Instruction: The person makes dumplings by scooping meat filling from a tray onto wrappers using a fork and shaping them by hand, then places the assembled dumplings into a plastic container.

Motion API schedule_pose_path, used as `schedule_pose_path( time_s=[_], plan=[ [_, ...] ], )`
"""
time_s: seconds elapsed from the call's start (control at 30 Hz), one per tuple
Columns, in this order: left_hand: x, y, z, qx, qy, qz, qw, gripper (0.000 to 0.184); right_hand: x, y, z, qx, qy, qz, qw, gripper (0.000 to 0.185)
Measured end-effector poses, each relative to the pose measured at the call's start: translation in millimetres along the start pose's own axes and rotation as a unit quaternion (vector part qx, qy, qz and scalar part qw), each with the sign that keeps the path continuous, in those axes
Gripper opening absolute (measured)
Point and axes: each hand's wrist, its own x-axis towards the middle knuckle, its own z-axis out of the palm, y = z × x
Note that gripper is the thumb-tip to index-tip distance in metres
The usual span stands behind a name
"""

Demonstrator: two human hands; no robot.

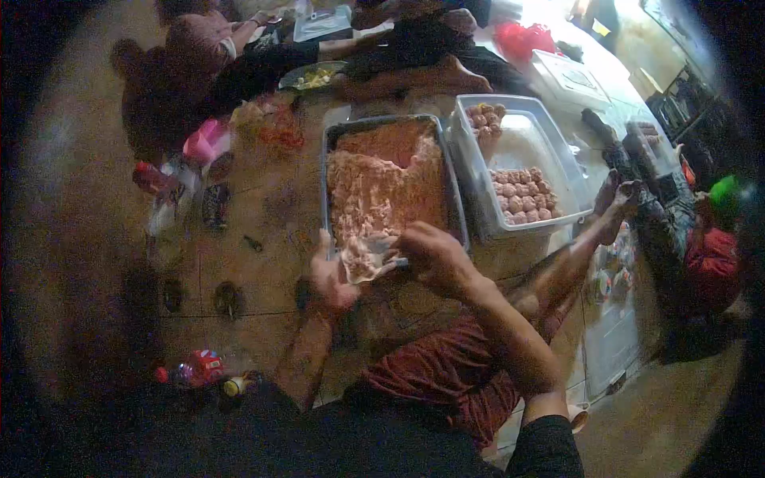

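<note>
Pink paste (pixel 358 255) lies on a pale sheet (pixel 365 278), the left hand's (pixel 335 288) half-curled fingers seemingly supporting it, the right hand (pixel 438 259) pinched closed, its hold unclear.

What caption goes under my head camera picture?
Left hand and right hand at a tray of minced meat, meatballs in the plastic box alongside.

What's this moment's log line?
left hand: holding pale sheet smeared with pink mixture | right hand: fingers at sheet's right side | grey rectangular tray: pink mixture, beyond hands | translucent plastic bin: brownish balls
</note>
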Motion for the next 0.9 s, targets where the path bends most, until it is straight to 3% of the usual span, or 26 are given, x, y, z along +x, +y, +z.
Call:
schedule_pose_path(
  time_s=[0.17,0.23,0.3,0.37,0.43,0.5,0.63,0.7,0.77,0.83,0.87,0.9],
  plan=[
    [15.3,-1.5,-8.7,0.027,0.006,0.028,0.999,0.104,-16.8,5.7,-1.9,-0.096,-0.034,-0.004,0.995,0.049],
    [10.3,-4.6,-13.3,0.042,0.016,0.046,0.998,0.104,-15.2,-30.0,-22.1,-0.141,-0.033,0.127,0.981,0.048],
    [15.9,-6.2,-14.5,0.006,0.063,0.093,0.994,0.104,-22.6,-21.4,-2.6,-0.102,-0.005,0.125,0.987,0.049],
    [22.5,-15.2,-14.7,0.014,0.051,0.094,0.994,0.103,-37.3,-12.2,34.0,0.026,0.048,0.062,0.997,0.041],
    [27.6,-16.8,-17.8,0.026,0.038,0.099,0.994,0.101,-33.0,-15.6,35.6,0.025,0.031,0.075,0.996,0.043],
    [24.6,-20.1,-20.8,-0.037,0.052,0.149,0.987,0.100,-37.4,-27.1,28.7,-0.025,0.002,0.172,0.985,0.046],
    [27.4,-27.7,-13.6,0.019,-0.005,0.095,0.995,0.097,-48.4,-30.5,47.2,0.012,0.036,0.154,0.987,0.044],
    [23.3,-22.3,-22.2,0.020,0.060,0.085,0.994,0.097,-49.5,-28.7,26.9,-0.088,-0.068,0.160,0.981,0.044],
    [22.4,-21.2,-27.1,0.031,0.084,0.094,0.991,0.097,-40.6,-37.1,3.6,-0.070,-0.027,0.143,0.987,0.044],
    [22.2,-17.7,-19.5,-0.035,0.000,-0.051,0.998,0.095,-36.3,-16.1,10.3,-0.105,0.010,0.010,0.994,0.046],
    [26.7,-17.9,-30.5,0.030,0.039,0.015,0.999,0.092,-41.1,-5.4,12.1,-0.016,0.018,0.034,0.999,0.045],
    [24.8,-19.1,-26.3,0.031,0.036,0.014,0.999,0.092,-39.8,-3.1,8.2,0.074,0.030,0.057,0.995,0.044]
  ],
)
